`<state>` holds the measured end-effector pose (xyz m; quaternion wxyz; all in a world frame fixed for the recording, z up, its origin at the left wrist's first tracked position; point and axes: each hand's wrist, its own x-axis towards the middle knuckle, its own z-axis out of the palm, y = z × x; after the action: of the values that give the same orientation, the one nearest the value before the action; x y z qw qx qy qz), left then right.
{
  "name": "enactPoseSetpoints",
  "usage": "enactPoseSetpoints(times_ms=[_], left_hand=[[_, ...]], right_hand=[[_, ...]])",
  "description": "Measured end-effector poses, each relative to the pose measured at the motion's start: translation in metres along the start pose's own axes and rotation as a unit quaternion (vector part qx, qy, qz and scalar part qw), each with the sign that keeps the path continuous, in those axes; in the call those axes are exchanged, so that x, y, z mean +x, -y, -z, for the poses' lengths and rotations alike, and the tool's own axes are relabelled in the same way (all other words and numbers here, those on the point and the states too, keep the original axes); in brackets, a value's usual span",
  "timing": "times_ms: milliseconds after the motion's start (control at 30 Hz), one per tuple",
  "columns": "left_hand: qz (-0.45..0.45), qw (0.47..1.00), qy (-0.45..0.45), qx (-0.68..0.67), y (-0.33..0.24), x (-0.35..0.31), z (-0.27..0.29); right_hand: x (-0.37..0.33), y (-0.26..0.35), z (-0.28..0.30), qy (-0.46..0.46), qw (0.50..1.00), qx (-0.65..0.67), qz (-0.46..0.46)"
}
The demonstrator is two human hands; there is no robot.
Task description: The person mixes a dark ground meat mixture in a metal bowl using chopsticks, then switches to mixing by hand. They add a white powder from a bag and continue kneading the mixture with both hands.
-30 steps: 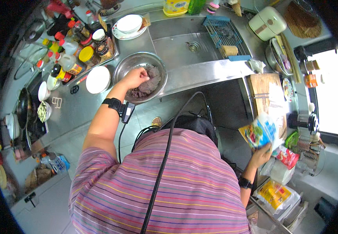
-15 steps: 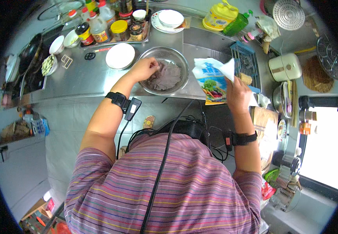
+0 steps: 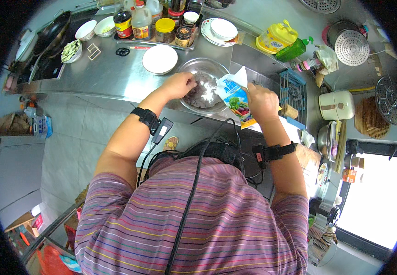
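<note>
A steel basin point(image 3: 214, 68) at the counter's front edge holds a greyish-pink paste point(image 3: 197, 97), with white powder point(image 3: 210, 87) lying on its middle and right. My right hand point(image 3: 262, 101) is closed on a bag point(image 3: 238, 101) printed with vegetables in blue, white and yellow. The bag tilts left, its white open mouth over the basin's right rim. My left hand point(image 3: 180, 85) reaches over the basin's left rim, fingers curled and pinched together; whatever is between them is hidden. A white bowl point(image 3: 160, 59) stands just beyond that hand.
Bottles and jars point(image 3: 165, 30) crowd a tray at the back. Farther left are bowls of cut food point(image 3: 72, 51) and a wok point(image 3: 51, 33). A blue rack point(image 3: 293, 91) sits right of the bag, near a yellow jug point(image 3: 276, 36). Cables point(image 3: 198, 165) hang before my body.
My right hand has brought the bag left and tipped it over the basin's rim. White powder now lies on the paste. My left hand stays at the basin's left side. The view has shifted.
</note>
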<state>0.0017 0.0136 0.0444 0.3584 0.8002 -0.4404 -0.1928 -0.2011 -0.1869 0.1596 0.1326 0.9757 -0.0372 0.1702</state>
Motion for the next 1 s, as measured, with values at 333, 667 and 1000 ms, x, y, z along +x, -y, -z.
enactPoseSetpoints(times_ms=[333, 667, 1000], left_hand=[[0.016, 0.999, -0.038, 0.016, 0.004, -0.001, 0.004], [0.015, 1.000, -0.011, 0.018, 0.003, 0.004, 0.000], [0.007, 1.000, -0.002, 0.013, -0.004, 0.007, 0.002]], right_hand=[[0.000, 0.013, -0.004, -0.016, 0.998, 0.064, -0.008], [-0.006, 0.000, -0.004, 0.040, 0.996, -0.004, -0.078], [0.003, -0.011, -0.011, 0.083, 0.991, -0.037, -0.101]])
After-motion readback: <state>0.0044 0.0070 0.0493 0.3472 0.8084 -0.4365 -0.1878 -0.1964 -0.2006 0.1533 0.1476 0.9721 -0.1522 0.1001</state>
